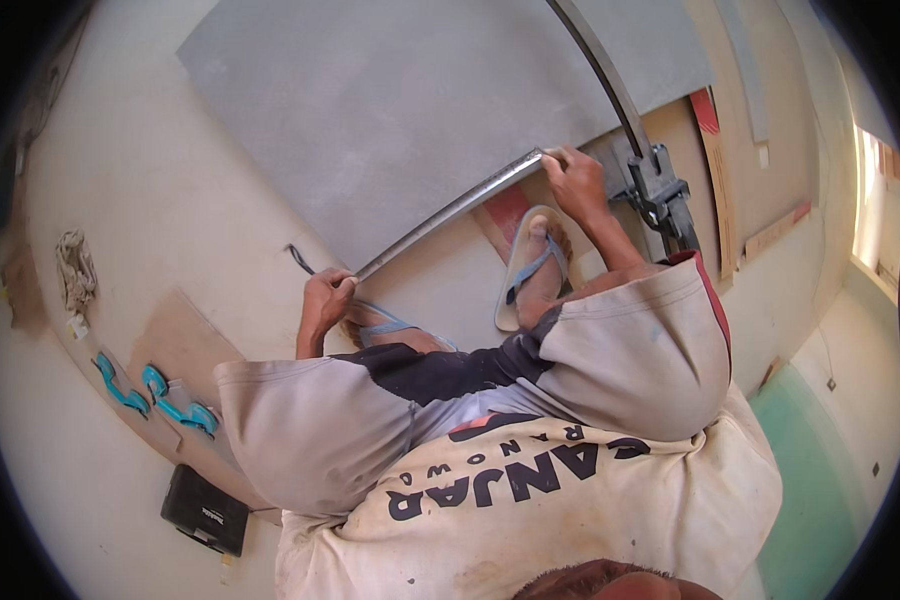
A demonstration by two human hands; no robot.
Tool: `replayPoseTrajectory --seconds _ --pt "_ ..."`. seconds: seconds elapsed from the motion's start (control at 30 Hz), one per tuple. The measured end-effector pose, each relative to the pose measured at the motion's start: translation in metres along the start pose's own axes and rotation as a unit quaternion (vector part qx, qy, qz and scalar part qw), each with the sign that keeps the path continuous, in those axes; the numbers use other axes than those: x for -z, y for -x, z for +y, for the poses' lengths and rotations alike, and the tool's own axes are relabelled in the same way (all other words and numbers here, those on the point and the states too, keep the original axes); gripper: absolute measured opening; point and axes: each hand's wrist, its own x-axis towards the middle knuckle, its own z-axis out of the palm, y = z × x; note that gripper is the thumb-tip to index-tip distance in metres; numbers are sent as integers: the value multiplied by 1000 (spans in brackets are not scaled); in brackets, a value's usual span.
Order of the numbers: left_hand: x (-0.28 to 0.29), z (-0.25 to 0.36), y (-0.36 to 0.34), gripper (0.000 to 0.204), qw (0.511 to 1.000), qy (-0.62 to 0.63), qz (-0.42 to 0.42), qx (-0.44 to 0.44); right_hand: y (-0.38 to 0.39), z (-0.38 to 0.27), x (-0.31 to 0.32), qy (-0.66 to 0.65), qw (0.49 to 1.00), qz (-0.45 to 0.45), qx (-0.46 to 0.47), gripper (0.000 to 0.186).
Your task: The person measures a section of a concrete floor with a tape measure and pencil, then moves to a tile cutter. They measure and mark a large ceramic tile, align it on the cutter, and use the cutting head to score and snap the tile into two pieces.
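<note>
A large grey slab (370,110), smooth like a big floor tile, lies ahead of my feet. Along its near edge runs a narrow grey strip (450,212) with a pale, rough-looking edge; whether it is separate from the slab I cannot tell. My left hand (327,302) is closed on the strip's left end. At its right end my right hand (574,184) pinches it between thumb and fingers. Beyond my right hand, a long dark metal rail (608,75) crosses the slab's right part, with a black clamp-like carriage (660,195) on it.
Two teal suction-cup lifters (177,402) lie on brown board at the left, near a black case (205,510) and a crumpled cloth (75,270). Cardboard strips (715,180) lie right of the rail. My sandalled feet (535,265) are close behind the strip.
</note>
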Motion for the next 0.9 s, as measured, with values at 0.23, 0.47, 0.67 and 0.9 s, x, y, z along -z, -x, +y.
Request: replayPoseTrajectory --seconds 0.23,0.47,0.67,0.9 --pt "33 -66 -2 23 970 172 163 -59 27 -5 5 -64 993 -49 -82 18" --pt "88 -72 -31 25 930 67 360 -25 59 -33 -21 -44 964 -262 31 17" --pt "115 -59 -50 38 867 -64 492 -49 64 -48 -41 60 914 -373 151 16" --pt "105 -27 -60 35 774 -254 574 -86 63 -41 -66 90 884 -423 178 17"
